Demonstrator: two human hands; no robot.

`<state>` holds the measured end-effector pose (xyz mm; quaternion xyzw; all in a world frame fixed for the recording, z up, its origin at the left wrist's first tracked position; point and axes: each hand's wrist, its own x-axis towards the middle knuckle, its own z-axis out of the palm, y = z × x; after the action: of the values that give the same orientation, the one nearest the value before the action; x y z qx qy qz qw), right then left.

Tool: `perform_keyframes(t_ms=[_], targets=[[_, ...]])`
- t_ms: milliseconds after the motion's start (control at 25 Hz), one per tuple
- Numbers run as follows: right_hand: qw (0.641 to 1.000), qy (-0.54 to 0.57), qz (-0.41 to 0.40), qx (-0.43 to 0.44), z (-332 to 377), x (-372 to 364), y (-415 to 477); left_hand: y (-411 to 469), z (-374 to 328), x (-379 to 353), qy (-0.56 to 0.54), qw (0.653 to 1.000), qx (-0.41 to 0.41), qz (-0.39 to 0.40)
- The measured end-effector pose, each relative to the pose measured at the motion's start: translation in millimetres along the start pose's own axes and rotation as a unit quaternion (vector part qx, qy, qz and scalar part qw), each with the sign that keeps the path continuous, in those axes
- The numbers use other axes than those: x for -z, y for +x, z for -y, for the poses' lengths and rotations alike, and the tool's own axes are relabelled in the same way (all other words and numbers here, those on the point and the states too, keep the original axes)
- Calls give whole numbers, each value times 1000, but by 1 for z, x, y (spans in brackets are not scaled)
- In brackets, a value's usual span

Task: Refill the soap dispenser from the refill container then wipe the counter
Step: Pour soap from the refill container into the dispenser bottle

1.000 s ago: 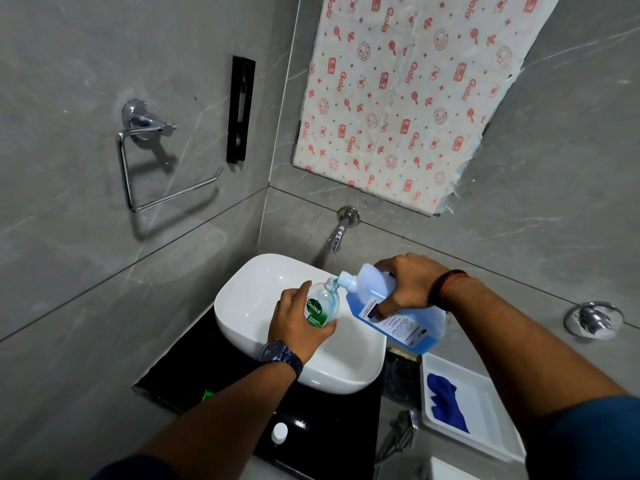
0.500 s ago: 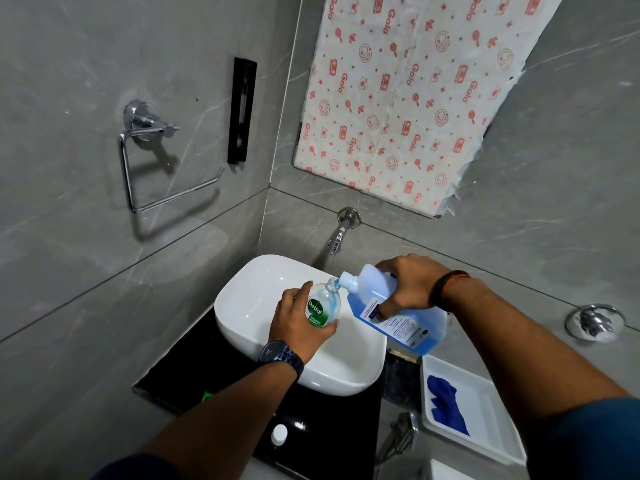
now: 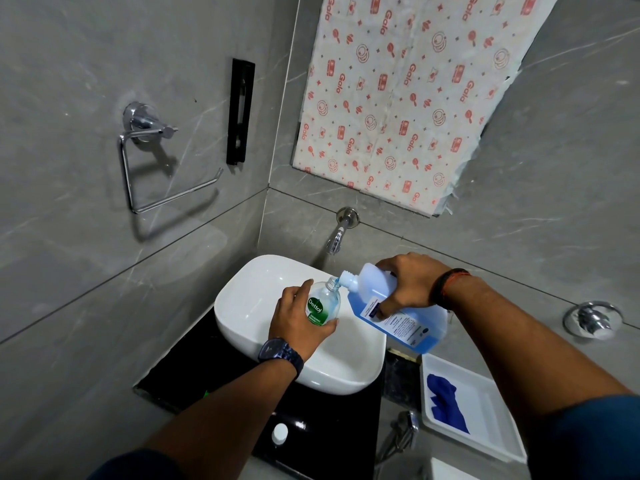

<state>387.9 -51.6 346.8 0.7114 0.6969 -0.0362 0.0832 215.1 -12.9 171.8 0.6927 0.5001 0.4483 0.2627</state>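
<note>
The soap dispenser (image 3: 325,303) stands upright over the white basin (image 3: 256,289). Its lower part and near side are hidden by the left hand (image 3: 298,322), whose grip wraps around the body, so only the green label and open neck show. How full it is cannot be made out. The right hand (image 3: 410,287) has its grip clenched over the refill container (image 3: 401,320), covering part of its label. The container lies tilted, its long axis running from lower right to upper left, with the spout at the dispenser's mouth. A white cap (image 3: 280,433) lies on the black surface (image 3: 346,420). To the right, a white tray (image 3: 485,403), partly covered by the right arm, holds a blue cloth (image 3: 445,400).
</note>
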Motion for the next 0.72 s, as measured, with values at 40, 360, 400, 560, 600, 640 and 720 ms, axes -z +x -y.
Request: perform_keyframes(t_ms=[40, 360, 400, 560, 600, 640, 720], targets=[[1000, 1, -1, 0, 0, 0, -1, 0, -1, 0, -2, 1000, -1, -2], [1000, -6, -2, 0, 1, 4, -2, 2, -2, 1, 2, 1000, -3, 1], [1000, -7, -2, 0, 1, 4, -2, 1, -2, 1, 5, 1000, -3, 2], [1000, -7, 0, -1, 2, 4, -2, 1, -2, 2, 4, 1000, -3, 0], [1000, -5, 2, -2, 2, 5, -2, 0, -2, 2, 4, 1000, -3, 0], [1000, -4, 4, -1, 3, 5, -2, 0, -2, 2, 5, 1000, -3, 1], [1000, -4, 8, 1, 3, 6, -3, 0, -1, 2, 4, 1000, -2, 0]])
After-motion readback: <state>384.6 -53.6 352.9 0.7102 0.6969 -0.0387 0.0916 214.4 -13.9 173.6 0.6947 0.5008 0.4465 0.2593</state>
